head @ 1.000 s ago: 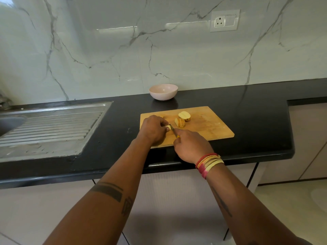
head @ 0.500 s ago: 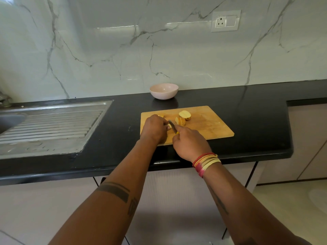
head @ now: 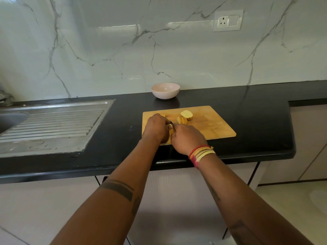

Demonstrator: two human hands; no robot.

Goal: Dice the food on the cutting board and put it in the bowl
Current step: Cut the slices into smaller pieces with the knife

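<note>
Both hands work on the cutting board (head: 212, 126): left hand (head: 156, 127) curls over a potato piece, right hand (head: 187, 138) grips the knife (head: 171, 125). More potato pieces (head: 184, 117) lie just beside; the bowl (head: 165, 90) sits behind on the desk (head: 256, 121).

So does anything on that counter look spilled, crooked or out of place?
Nothing really stands out. The cutting board lies flat on the black counter, potato pieces stay on it, and the pink bowl sits upright behind, with nothing visible in it. Only a small pale smudge marks the counter left of the board.
</note>
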